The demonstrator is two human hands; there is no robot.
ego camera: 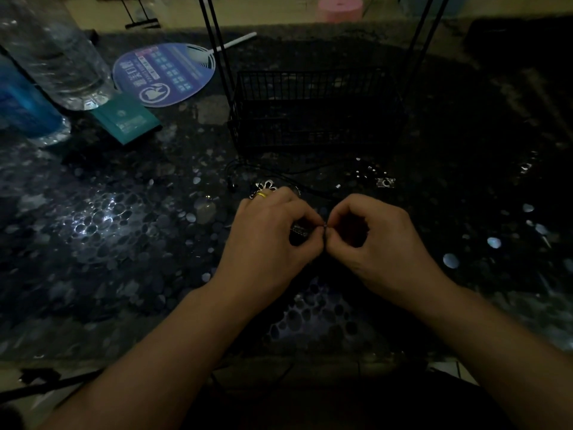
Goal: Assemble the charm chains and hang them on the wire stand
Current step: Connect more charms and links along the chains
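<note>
Both hands meet above the dark pebble-patterned table [124, 231]. My left hand [269, 234] pinches a small silver charm [299, 231], which shows under its fingers. My right hand [375, 240] pinches a tiny dark link [324, 225] right where the fingertips of both hands touch. A silver flower-shaped charm [267, 185] lies just beyond my left knuckles. A thin black cord [235, 169] trails across the table behind the hands. The black wire stand [313, 110] with its basket base and tall uprights is further back.
Small silver beads [367, 171] and a square silver charm [385, 182] lie right of centre. At the left stand a clear plastic bottle [59, 54], a blue bottle [21, 100], a teal box [127, 117] and a round blue fan [164, 72]. A pink cylinder [339, 7] is at the back.
</note>
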